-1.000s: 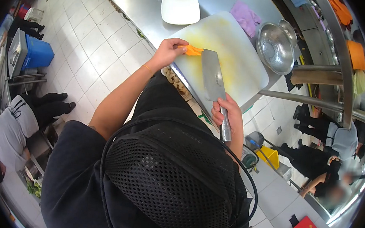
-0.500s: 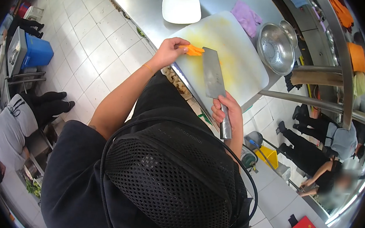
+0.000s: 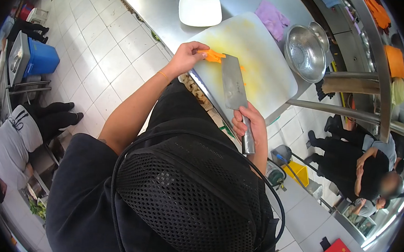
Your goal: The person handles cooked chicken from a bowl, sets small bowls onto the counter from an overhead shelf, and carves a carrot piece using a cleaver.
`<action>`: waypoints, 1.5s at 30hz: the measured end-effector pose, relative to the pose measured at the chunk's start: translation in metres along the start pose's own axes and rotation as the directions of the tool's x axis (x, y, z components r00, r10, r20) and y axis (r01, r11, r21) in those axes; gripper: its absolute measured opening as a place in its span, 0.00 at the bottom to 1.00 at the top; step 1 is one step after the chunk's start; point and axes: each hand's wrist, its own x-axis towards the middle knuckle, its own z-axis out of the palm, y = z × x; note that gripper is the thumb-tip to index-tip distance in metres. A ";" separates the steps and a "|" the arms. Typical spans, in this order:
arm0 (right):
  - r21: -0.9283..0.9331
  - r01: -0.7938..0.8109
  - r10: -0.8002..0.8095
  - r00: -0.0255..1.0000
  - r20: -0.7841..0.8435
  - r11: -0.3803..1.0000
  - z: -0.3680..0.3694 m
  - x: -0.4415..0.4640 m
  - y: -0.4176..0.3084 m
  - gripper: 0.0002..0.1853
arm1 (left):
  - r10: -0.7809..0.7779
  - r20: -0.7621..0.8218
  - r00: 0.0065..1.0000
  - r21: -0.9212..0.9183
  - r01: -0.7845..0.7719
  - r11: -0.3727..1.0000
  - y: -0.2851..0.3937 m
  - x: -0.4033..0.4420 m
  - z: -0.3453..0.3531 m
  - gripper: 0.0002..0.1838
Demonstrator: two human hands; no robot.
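Note:
Near the left edge of a white cutting board (image 3: 271,79), my left hand (image 3: 188,57) is closed on an orange piece of carrot (image 3: 212,56). My right hand (image 3: 251,123) grips the metal handle of a cleaver (image 3: 234,83). Its broad blade lies over the board, and the far end meets the right end of the carrot. A few small orange bits lie on the board just right of the blade. Yellow-orange stains cover the middle of the board.
Beyond the board is a white square plate (image 3: 200,10) on the steel table (image 3: 161,6). A purple cloth (image 3: 271,19) and a metal bowl (image 3: 305,53) sit at its right. Steel rails (image 3: 348,113) run further right, and other people stand on both sides.
The cleaver and my right hand have shifted slightly left, uncovering small orange bits on the board. My left hand stays nearly still. A person at the right has changed posture.

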 end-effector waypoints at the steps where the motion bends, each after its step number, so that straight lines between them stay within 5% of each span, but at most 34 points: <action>1: -0.006 -0.001 0.001 1.000 -0.003 1.000 0.000 0.000 0.000 0.17 | -0.007 0.003 1.000 0.000 0.007 1.000 0.000 0.000 0.000 0.16; 20: -0.043 0.010 -0.010 1.000 0.010 0.999 -0.002 0.002 0.001 0.16 | 0.012 0.011 1.000 -0.005 -0.012 1.000 -0.004 0.002 0.000 0.15; 25: -0.183 -0.007 -0.005 0.998 -0.067 0.983 -0.006 0.002 0.007 0.15 | 0.153 0.018 0.988 0.358 -0.150 0.922 0.003 -0.005 0.002 0.15; 32: -0.378 0.035 -0.105 0.981 -0.165 0.925 0.000 0.000 0.014 0.19 | 0.158 0.020 0.987 0.368 -0.155 0.917 0.000 -0.004 -0.001 0.15; 45: -0.334 0.025 -0.074 0.988 -0.133 0.942 0.006 0.003 0.010 0.15 | 0.123 0.027 0.992 0.402 -0.123 0.907 -0.001 -0.003 -0.001 0.15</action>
